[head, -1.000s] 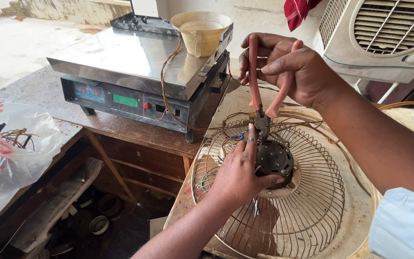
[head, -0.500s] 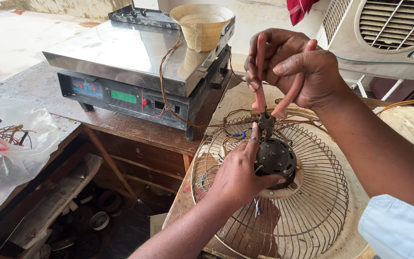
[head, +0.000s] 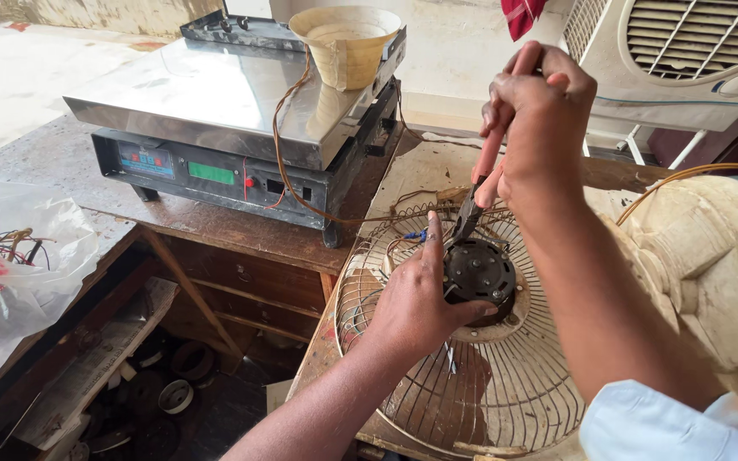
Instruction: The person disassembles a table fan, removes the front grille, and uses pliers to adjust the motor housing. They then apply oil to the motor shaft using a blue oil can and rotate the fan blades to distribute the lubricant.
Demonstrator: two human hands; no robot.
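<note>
Head view shows the right hand [head: 544, 119] has squeezed the red-handled pliers [head: 482, 183] nearly closed at the motor [head: 478, 271], which the left hand [head: 416, 303] still steadies on the fan guard [head: 489, 401].

Bright, even daylight fills the view, washing out the pale ground at top left. The steel scale top [head: 215, 90] shows soft glare. Shadows fall under the tabletop [head: 215, 224]. Focus is sharp throughout.
</note>
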